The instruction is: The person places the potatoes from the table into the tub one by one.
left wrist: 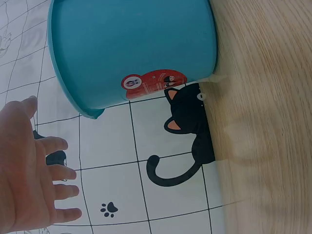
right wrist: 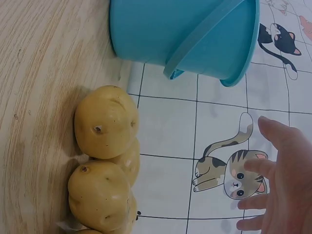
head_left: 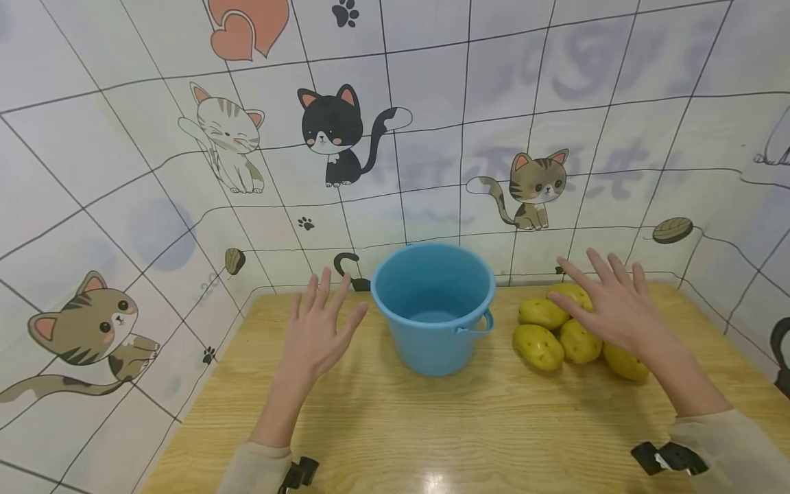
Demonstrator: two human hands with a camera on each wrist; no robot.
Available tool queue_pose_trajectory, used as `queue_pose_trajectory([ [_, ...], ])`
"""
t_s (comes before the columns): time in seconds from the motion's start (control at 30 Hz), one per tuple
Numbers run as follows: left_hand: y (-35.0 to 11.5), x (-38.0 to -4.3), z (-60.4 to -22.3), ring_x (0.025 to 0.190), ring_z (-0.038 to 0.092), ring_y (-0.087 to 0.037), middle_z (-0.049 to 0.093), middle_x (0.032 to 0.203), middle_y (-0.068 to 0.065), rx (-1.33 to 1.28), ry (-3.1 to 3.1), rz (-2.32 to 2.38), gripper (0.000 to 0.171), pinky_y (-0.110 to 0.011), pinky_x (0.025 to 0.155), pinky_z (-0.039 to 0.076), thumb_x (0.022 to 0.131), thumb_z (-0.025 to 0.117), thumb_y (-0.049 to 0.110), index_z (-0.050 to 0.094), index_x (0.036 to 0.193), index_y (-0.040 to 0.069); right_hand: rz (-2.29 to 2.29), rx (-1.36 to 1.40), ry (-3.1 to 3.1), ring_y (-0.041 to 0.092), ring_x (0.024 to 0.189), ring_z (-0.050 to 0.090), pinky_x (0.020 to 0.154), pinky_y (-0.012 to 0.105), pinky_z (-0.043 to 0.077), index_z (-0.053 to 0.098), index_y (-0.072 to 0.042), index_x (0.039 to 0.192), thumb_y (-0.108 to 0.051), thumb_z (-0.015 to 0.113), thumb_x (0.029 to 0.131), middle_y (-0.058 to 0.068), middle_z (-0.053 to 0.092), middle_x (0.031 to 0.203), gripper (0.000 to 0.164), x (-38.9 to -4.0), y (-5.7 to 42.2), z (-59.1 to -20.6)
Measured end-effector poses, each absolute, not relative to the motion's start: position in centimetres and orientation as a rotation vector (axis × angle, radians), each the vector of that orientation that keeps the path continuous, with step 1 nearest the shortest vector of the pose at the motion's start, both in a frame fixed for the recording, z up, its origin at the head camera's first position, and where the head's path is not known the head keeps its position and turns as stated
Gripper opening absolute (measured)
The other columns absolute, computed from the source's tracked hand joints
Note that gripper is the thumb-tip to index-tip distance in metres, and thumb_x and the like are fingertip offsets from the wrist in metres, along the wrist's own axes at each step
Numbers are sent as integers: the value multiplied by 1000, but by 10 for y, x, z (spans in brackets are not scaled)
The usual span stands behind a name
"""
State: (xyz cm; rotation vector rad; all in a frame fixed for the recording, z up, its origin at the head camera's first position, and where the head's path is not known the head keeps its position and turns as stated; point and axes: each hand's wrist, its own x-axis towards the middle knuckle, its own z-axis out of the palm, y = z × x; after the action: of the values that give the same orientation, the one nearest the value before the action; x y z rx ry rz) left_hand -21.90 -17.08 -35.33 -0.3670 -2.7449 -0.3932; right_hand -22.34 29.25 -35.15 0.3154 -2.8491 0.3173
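Observation:
A blue plastic bucket point(head_left: 435, 343) stands upright on the wooden table, its handle hanging at the right side. To its right lies a group of several yellow potatoes point(head_left: 538, 347). My left hand point(head_left: 319, 333), fingers spread and holding nothing, hovers left of the bucket. Over the potatoes is my right hand point(head_left: 617, 309), also spread and holding nothing, partly covering some of them in the head view. In the left wrist view a red label point(left wrist: 153, 84) shows on the bucket's side. The right wrist view has the potatoes point(right wrist: 106, 122) resting on the table, apart from the right hand point(right wrist: 287, 180).
The light wood table point(head_left: 395, 425) meets a white tiled-pattern wall point(head_left: 432, 158) with cartoon cats at the back and sides. Black straps with small devices point(head_left: 669, 458) sit at both sleeve cuffs.

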Motion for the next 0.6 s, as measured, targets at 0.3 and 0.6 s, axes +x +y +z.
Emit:
queue_pose_trajectory([
  [0.3,-165,-218,-355,155,7,-31,12,168,-9,-379,-2735,-484,71,-57,121,9,102,30,66,25,161,27,357,292,-2847,62,142,11,112,72,-8,22,-20,162,-61,45,101,35,13,159,77,-221,297,-353],
  [0.6,-158,-218,-356,155,5,-25,10,168,-5,-403,-2718,-524,71,-55,122,12,103,30,65,26,161,25,422,274,-2880,64,141,9,112,71,-11,20,-18,162,-60,42,102,37,7,160,76,-220,305,-355],
])
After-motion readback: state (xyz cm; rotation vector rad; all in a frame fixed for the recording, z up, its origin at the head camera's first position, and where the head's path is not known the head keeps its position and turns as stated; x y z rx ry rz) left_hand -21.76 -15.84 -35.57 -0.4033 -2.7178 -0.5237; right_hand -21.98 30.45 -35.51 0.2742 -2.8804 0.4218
